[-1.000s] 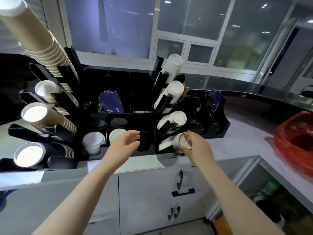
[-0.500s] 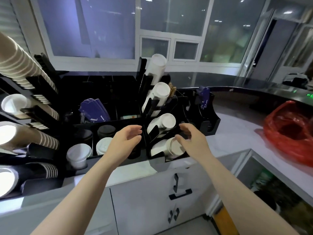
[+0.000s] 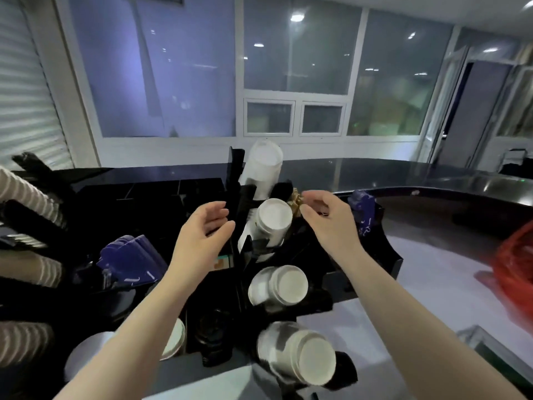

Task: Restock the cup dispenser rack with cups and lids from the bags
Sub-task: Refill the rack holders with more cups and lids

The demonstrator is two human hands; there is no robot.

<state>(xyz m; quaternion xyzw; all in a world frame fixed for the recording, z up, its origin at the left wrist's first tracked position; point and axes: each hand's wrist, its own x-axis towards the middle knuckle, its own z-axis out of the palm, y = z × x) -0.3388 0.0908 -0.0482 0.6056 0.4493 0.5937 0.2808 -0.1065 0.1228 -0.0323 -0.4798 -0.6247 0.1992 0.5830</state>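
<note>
My left hand [image 3: 202, 235] and right hand [image 3: 331, 223] were both empty, fingers spread, either side of the second cup stack [image 3: 271, 223] in the cup dispenser rack [image 3: 383, 255]. A sec earlier the right was at the bottom stack [image 3: 300, 359] (now seated), so next slot up. Red bag [image 3: 516, 269] lay far right.

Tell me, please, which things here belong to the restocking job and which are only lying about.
Belong to the job:
black dispenser rack
white cup stacks in its slots
ribbed paper cup stacks on the left
red bag
left hand and right hand, both empty

Lying about:
blue packets
cabinet under the counter
windows
</note>
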